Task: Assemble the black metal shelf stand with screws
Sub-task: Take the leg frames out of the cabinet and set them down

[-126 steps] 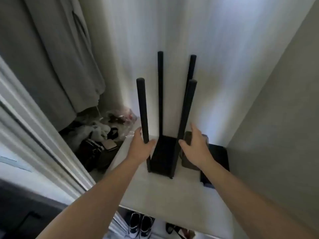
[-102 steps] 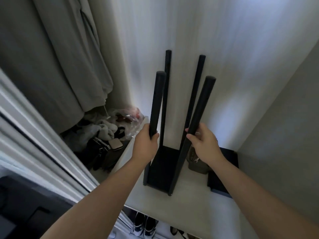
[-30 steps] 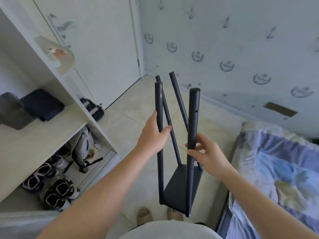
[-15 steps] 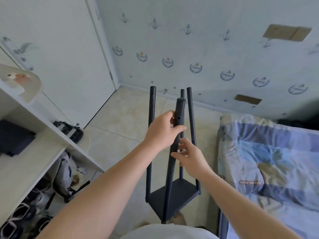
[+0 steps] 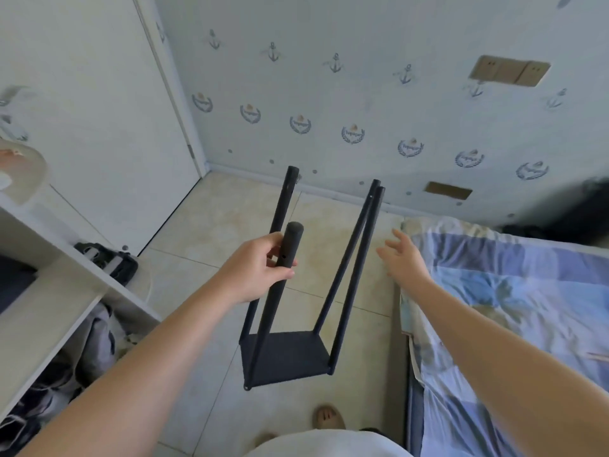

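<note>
Left edge of frame: white laminate shelf unit (image 5: 99, 291); dark strapped bag (image 5: 108, 262) on the floor just beside its far end.

Left of centre: left hand (image 5: 253, 275), fingers and thumb wrapped round the nearest post (image 5: 291, 239) just below its capped top.

Centre: black metal shelf stand (image 5: 271, 324), upright, seemingly hanging clear of the beige tiled floor (image 5: 204, 225), carried by that one post alone.

Right of centre: right hand (image 5: 400, 258), fingers spread and loose, holding nothing, apart from the two right-hand posts.

Right edge: bed with a blue patchwork quilt (image 5: 510, 308).

Handling, as judged: light enough for one hand. Stiff tube and sheet, not fragile. Smooth painted finish, likely slippery under a loose grip. Joined at the bottom only, so probably some wobble at the free tops. Best hold: two opposite posts low down near the plate, or the plate edges.

Appearance: four slim round posts (image 5: 358, 268) rising from one square bottom plate (image 5: 286, 357). Matte black throughout, splayed slightly outward towards the tops. Small screw holes near the upper ends. No upper shelf fitted yet.
</note>
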A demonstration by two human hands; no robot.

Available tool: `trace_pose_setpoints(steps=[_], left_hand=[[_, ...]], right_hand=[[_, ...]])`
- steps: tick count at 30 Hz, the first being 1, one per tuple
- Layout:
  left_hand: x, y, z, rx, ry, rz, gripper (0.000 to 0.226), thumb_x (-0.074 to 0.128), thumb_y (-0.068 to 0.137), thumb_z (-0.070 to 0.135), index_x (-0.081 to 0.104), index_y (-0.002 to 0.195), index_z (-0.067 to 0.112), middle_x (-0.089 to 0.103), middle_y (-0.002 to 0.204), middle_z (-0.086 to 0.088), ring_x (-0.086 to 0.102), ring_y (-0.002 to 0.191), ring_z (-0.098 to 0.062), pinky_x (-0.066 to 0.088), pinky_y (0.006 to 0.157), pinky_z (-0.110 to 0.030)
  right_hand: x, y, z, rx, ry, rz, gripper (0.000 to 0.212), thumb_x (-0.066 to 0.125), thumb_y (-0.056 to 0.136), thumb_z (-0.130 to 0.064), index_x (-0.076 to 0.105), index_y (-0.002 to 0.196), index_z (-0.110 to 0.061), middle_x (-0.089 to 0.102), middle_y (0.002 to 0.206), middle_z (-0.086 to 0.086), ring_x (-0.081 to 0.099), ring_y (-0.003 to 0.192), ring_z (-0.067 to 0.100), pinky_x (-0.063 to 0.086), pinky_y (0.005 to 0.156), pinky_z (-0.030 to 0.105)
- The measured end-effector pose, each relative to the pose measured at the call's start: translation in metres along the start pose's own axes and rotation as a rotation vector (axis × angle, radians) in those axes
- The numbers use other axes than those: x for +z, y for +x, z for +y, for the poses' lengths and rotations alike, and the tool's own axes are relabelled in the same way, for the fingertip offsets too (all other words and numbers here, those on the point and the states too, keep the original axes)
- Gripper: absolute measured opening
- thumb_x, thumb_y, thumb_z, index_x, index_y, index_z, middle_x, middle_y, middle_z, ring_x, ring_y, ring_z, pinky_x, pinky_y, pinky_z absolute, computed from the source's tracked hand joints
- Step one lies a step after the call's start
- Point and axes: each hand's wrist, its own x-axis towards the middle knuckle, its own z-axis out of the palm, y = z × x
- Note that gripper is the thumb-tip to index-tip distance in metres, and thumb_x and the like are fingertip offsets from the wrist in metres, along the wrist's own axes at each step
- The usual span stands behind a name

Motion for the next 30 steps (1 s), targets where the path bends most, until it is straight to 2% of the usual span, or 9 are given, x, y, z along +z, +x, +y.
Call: trace_pose_setpoints(steps=[4,8,10,13,19,22,25,27,30], left_hand=[[-0.018,-0.012,-0.008,0.003,-0.01,-0.029,0.037,0.074,0.084,0.011,0.061,0.095,0.044,0.072,0.1,0.022,0.071,0.091,-0.003,0.056,0.088,-0.033],[-0.031,-0.021,-0.015,0.006,-0.02,-0.048,0.043,0.072,0.085,0.008,0.062,0.096,0.048,0.073,0.103,0.021,0.07,0.096,-0.002,0.053,0.086,-0.027],[-0.035,-0.023,-0.019,0.005,-0.025,-0.059,0.039,0.072,0.085,0.008,0.064,0.097,0.044,0.073,0.104,0.02,0.07,0.098,-0.002,0.051,0.086,-0.025],[-0.036,-0.023,-0.025,0.005,-0.023,-0.079,0.036,0.071,0.086,0.007,0.066,0.096,0.042,0.072,0.104,0.021,0.068,0.101,0.0,0.05,0.086,-0.023],[-0.028,-0.006,-0.044,-0.002,-0.04,-0.005,0.035,0.07,0.085,0.002,0.065,0.098,0.035,0.072,0.101,0.02,0.068,0.097,-0.001,0.049,0.078,-0.013],[-0.015,0.012,-0.058,-0.039,-0.068,0.032,0.04,0.068,0.086,-0.002,0.06,0.1,0.035,0.072,0.098,0.016,0.069,0.096,-0.007,0.053,0.082,-0.02],[-0.001,0.034,-0.075,-0.093,-0.072,0.071,0.044,0.066,0.086,-0.004,0.056,0.097,0.037,0.073,0.097,0.011,0.069,0.096,-0.006,0.056,0.084,-0.026],[0.007,0.051,-0.087,-0.136,-0.069,0.105,0.042,0.066,0.086,-0.003,0.055,0.092,0.037,0.072,0.099,0.01,0.069,0.094,-0.004,0.057,0.083,-0.028],[0.021,0.078,-0.108,-0.213,-0.028,0.113,0.031,0.069,0.086,0.0,0.056,0.091,0.028,0.071,0.098,0.01,0.069,0.096,-0.006,0.057,0.086,-0.032]], right_hand=[[-0.007,0.022,-0.008,0.032,-0.042,0.019,0.085,0.064,0.1,-0.03,0.007,0.163,-0.026,0.024,0.167,0.002,0.048,0.134,0.025,0.042,0.092,0.032],[-0.017,0.033,-0.012,0.115,0.064,0.101,0.094,0.066,0.098,-0.027,-0.002,0.163,-0.025,0.023,0.167,0.007,0.05,0.118,0.026,0.045,0.093,0.041],[-0.022,0.033,-0.01,0.118,0.108,0.094,0.089,0.066,0.099,-0.027,0.003,0.163,-0.025,0.039,0.158,0.01,0.051,0.107,0.026,0.047,0.087,0.041],[-0.023,0.028,-0.011,0.113,0.176,0.087,0.067,0.064,0.1,-0.021,0.029,0.156,-0.023,0.063,0.128,0.016,0.067,0.103,0.029,0.057,0.076,0.038],[-0.014,0.021,-0.009,0.102,0.16,0.01,0.035,0.071,0.094,-0.013,0.06,0.126,-0.013,0.069,0.11,0.008,0.07,0.103,0.027,0.06,0.089,0.047],[-0.008,0.019,-0.004,0.074,0.017,0.009,0.033,0.078,0.088,-0.015,0.063,0.118,-0.016,0.068,0.103,0.002,0.066,0.098,0.023,0.057,0.087,0.039],[0.002,0.023,0.008,0.05,-0.049,0.009,0.029,0.079,0.086,-0.014,0.062,0.11,-0.02,0.067,0.099,0.004,0.066,0.087,0.019,0.053,0.075,0.031],[0.011,0.031,0.017,0.08,-0.031,-0.025,0.024,0.077,0.087,-0.01,0.061,0.102,-0.021,0.068,0.097,0.012,0.068,0.075,0.022,0.059,0.067,0.035],[0.027,0.051,0.033,0.113,-0.05,-0.071,0.019,0.074,0.089,-0.009,0.062,0.099,-0.019,0.068,0.098,0.017,0.072,0.072,0.027,0.064,0.074,0.041]])
